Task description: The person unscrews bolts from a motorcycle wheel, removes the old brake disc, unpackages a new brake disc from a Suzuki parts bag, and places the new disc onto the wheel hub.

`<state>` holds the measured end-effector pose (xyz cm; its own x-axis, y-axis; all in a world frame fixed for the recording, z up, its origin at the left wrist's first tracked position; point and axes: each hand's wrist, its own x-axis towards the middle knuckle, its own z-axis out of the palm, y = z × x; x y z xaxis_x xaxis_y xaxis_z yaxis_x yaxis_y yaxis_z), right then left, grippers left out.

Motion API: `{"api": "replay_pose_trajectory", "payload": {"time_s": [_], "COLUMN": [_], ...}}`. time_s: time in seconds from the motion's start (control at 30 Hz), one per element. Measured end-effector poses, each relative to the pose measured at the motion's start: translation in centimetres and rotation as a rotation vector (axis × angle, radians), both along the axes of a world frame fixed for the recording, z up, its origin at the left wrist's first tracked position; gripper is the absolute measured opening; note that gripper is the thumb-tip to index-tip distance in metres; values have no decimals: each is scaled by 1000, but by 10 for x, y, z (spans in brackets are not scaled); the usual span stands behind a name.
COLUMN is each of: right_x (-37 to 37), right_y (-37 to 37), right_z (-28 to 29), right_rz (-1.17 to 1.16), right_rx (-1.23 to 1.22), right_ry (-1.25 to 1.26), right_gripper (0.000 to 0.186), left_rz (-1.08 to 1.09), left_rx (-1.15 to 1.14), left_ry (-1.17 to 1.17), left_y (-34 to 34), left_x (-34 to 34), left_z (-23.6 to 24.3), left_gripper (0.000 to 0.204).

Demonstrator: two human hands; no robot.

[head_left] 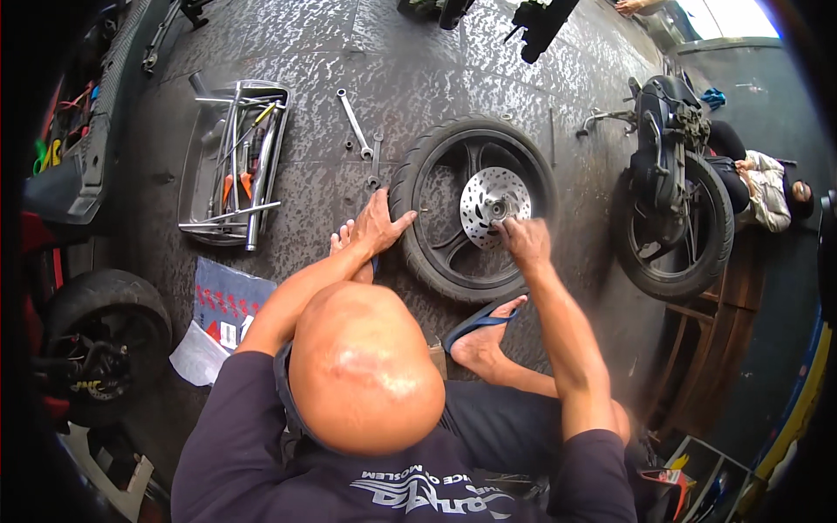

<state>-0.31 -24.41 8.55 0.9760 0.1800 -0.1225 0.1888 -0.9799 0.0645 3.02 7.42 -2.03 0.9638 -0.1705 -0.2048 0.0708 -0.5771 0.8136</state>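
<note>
A motorcycle wheel (475,281) with a black tyre lies flat on the floor in front of me. A silver drilled brake disc (476,189) sits at its middle, around the hub (498,209). My right hand (527,243) is closed over the near right side of the disc, fingertips pinched together beside the hub; whatever they hold is too small or hidden to make out. With fingers apart, my left hand (380,227) is at the tyre's left edge, thumb reaching toward the tyre. Just beyond it lie a shorter spanner (376,161) and a longer combination spanner (353,122).
A metal tray (185,196) of sockets, bars and orange-handled pliers stands to the left. Nearer are a printed plastic packet (218,292) and another motorcycle's wheel (109,301). On the right, a person (767,187) sits behind a partly dismantled motorcycle (667,166). My sandalled foot (479,344) is beside the tyre.
</note>
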Motion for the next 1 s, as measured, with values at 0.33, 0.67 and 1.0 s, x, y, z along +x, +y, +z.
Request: {"api": "replay_pose_trajectory", "payload": {"time_s": [0.33,0.67,1.0], "right_x": [-59,34,27], "right_y": [67,30,-27], "right_z": [-4,21,5], "right_rz": [-533,247,-141], "right_rx": [500,253,352], "right_ry": [147,45,2], "right_gripper": [69,36,19], "left_rz": [81,72,30], "left_rx": [58,84,83], "left_ry": [17,24,73], "left_y": [-13,-15,-10], "left_x": [-3,-1,2], "left_z": [3,13,15], "left_gripper": [78,78,82]}}
